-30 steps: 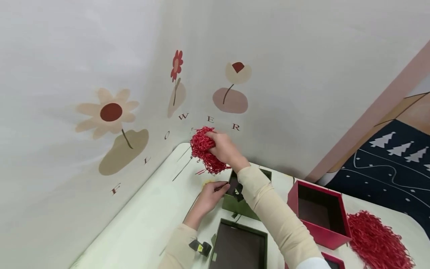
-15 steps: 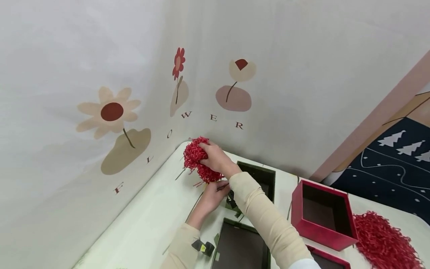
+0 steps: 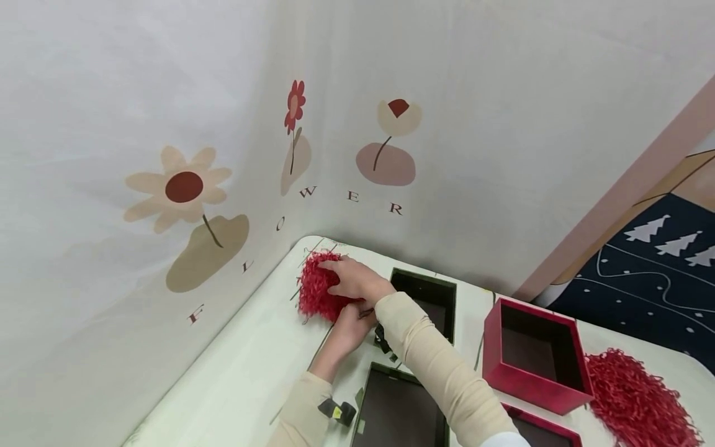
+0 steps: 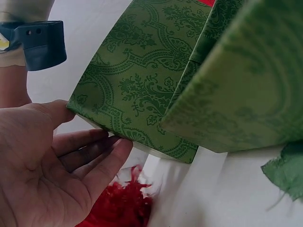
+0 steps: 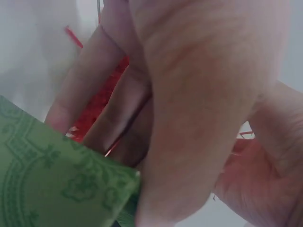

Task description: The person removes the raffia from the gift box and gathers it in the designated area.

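Note:
In the head view, a clump of red shredded paper point(image 3: 317, 292) sits on the table's far left. My right hand point(image 3: 354, 279) lies over it with fingers spread loosely. The right wrist view shows those fingers point(image 5: 128, 104) beside a corner of the green patterned box point(image 5: 61, 175), with red strands behind them. My left hand point(image 3: 349, 329) is just below, at the left side of the open green box point(image 3: 426, 284). In the left wrist view, its thumb and fingers point(image 4: 94, 175) pinch the box's lower edge near a corner; the box point(image 4: 137, 71) shows a floral pattern.
A green-rimmed tray-like lid point(image 3: 399, 406) with a dark inside lies nearer me. To the right stand an open red box point(image 3: 536, 379), part of a red-rimmed piece point(image 3: 544, 431) and a large heap of red shredded paper point(image 3: 642, 403). Fabric walls border the table.
My right hand has lowered the clump of red shredded paper leftward onto the table, and its fingers have loosened. The left hand stays near the green box's left side.

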`<state>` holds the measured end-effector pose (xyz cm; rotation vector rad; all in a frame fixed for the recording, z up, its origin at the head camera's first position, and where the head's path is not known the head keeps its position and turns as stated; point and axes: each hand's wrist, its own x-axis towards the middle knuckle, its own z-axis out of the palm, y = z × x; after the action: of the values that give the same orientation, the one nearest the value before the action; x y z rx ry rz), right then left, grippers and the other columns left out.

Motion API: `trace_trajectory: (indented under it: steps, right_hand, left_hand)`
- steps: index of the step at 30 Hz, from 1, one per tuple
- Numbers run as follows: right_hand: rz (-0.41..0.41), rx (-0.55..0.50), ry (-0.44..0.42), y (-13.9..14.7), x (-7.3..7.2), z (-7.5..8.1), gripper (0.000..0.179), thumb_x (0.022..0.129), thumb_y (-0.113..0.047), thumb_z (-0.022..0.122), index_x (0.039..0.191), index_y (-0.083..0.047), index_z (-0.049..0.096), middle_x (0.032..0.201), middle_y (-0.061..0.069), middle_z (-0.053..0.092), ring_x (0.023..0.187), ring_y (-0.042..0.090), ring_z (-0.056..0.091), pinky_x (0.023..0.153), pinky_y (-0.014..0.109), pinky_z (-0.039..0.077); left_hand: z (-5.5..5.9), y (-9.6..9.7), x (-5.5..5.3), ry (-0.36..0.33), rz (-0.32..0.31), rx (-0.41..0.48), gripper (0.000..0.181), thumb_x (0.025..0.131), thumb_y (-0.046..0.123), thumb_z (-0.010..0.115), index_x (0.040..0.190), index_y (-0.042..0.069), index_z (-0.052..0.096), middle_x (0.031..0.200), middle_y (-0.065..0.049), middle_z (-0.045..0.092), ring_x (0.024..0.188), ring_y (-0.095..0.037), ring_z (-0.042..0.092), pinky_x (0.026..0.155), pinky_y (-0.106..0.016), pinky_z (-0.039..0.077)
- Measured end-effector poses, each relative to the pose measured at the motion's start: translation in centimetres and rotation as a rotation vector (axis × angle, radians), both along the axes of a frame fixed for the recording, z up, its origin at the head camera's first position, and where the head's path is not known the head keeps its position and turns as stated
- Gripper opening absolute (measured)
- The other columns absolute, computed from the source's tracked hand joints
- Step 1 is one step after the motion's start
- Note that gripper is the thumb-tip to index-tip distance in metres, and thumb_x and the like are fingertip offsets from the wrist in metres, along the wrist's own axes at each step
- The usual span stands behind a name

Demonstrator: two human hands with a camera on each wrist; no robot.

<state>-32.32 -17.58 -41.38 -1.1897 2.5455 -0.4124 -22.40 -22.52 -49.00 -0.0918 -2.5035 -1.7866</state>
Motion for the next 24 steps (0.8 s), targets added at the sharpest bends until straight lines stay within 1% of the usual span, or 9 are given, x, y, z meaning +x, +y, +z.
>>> trace_trajectory:
  steps: [2, 6, 10, 13, 15, 17, 20, 23, 24]
  right_hand:
    - [-0.003, 0.025, -0.024, 0.7, 0.0, -0.1, 0.058, 0.103, -0.022, 0.067, 0.157, -0.021, 0.047, 0.154, 0.015, 0.048, 0.139, 0.027, 0.049, 0.112, 0.037, 0.044]
    - [-0.019, 0.037, -0.065, 2.2, 0.1, 0.0, 0.054, 0.105, -0.022, 0.063, 0.157, -0.018, 0.048, 0.153, 0.015, 0.047, 0.137, 0.027, 0.051, 0.114, 0.039, 0.042]
    - [-0.043, 0.036, -0.064, 3.5, 0.2, 0.3, 0.053, 0.106, -0.022, 0.06, 0.157, -0.017, 0.047, 0.153, 0.014, 0.047, 0.135, 0.025, 0.052, 0.113, 0.039, 0.043]
    - [-0.059, 0.019, -0.054, 4.6, 0.4, 1.0, 0.053, 0.106, -0.022, 0.059, 0.157, -0.016, 0.046, 0.153, 0.014, 0.047, 0.131, 0.024, 0.056, 0.109, 0.039, 0.046]
    - [-0.068, -0.009, -0.041, 5.5, 0.6, 1.5, 0.053, 0.106, -0.022, 0.06, 0.157, -0.015, 0.047, 0.152, 0.016, 0.047, 0.128, 0.025, 0.058, 0.107, 0.04, 0.048]
    - [-0.068, -0.041, -0.024, 6.4, 0.8, 2.1, 0.052, 0.105, -0.021, 0.061, 0.155, -0.013, 0.048, 0.153, 0.017, 0.047, 0.129, 0.027, 0.057, 0.107, 0.041, 0.049]
    - [-0.098, -0.083, 0.002, 8.4, 1.3, 2.9, 0.053, 0.105, -0.022, 0.063, 0.154, -0.011, 0.049, 0.155, 0.019, 0.044, 0.139, 0.031, 0.05, 0.111, 0.045, 0.046]
    - [-0.139, -0.101, 0.027, 11.0, 2.2, 3.3, 0.055, 0.105, -0.025, 0.063, 0.155, -0.01, 0.047, 0.159, 0.022, 0.039, 0.146, 0.035, 0.041, 0.114, 0.05, 0.042]
    - [-0.155, -0.107, 0.036, 11.9, 2.7, 3.3, 0.056, 0.105, -0.026, 0.063, 0.156, -0.01, 0.046, 0.159, 0.023, 0.038, 0.146, 0.037, 0.04, 0.114, 0.052, 0.042]
  left_hand:
    - [-0.1, 0.3, -0.2, 0.017, -0.013, 0.001, 0.028, 0.106, 0.021, 0.06, 0.126, 0.007, 0.074, 0.12, -0.011, 0.074, 0.109, -0.027, 0.07, 0.092, -0.042, 0.056]
    - [-0.2, 0.9, -0.6, 0.038, -0.041, 0.001, 0.028, 0.107, 0.021, 0.06, 0.128, 0.009, 0.074, 0.124, -0.011, 0.073, 0.114, -0.028, 0.068, 0.095, -0.045, 0.055]
    - [-0.3, 1.3, -0.9, 0.045, -0.073, 0.015, 0.029, 0.106, 0.022, 0.06, 0.129, 0.009, 0.072, 0.125, -0.011, 0.072, 0.114, -0.028, 0.068, 0.094, -0.042, 0.057]
    - [-0.4, 1.1, -1.0, 0.034, -0.082, 0.026, 0.032, 0.106, 0.023, 0.061, 0.132, 0.007, 0.071, 0.127, -0.012, 0.071, 0.116, -0.029, 0.068, 0.093, -0.042, 0.058]
    - [-0.4, 1.0, -1.2, 0.021, -0.088, 0.03, 0.035, 0.107, 0.024, 0.06, 0.136, 0.006, 0.068, 0.132, -0.013, 0.069, 0.119, -0.03, 0.067, 0.094, -0.043, 0.058]
    - [-0.3, 0.5, -1.3, 0.006, -0.079, 0.029, 0.038, 0.107, 0.026, 0.059, 0.139, 0.005, 0.066, 0.136, -0.014, 0.067, 0.12, -0.031, 0.066, 0.094, -0.044, 0.058]
    - [-0.2, -0.4, -1.5, -0.015, -0.061, 0.018, 0.042, 0.108, 0.03, 0.057, 0.139, 0.003, 0.065, 0.137, -0.016, 0.066, 0.117, -0.033, 0.067, 0.094, -0.046, 0.058]
    - [-0.1, -1.4, -1.5, -0.041, -0.02, -0.001, 0.044, 0.108, 0.033, 0.057, 0.138, 0.002, 0.065, 0.135, -0.017, 0.066, 0.115, -0.033, 0.069, 0.095, -0.048, 0.057]
    - [0.0, -1.8, -1.4, -0.047, -0.005, -0.015, 0.045, 0.108, 0.034, 0.058, 0.138, 0.003, 0.065, 0.135, -0.017, 0.066, 0.115, -0.034, 0.068, 0.096, -0.049, 0.057]
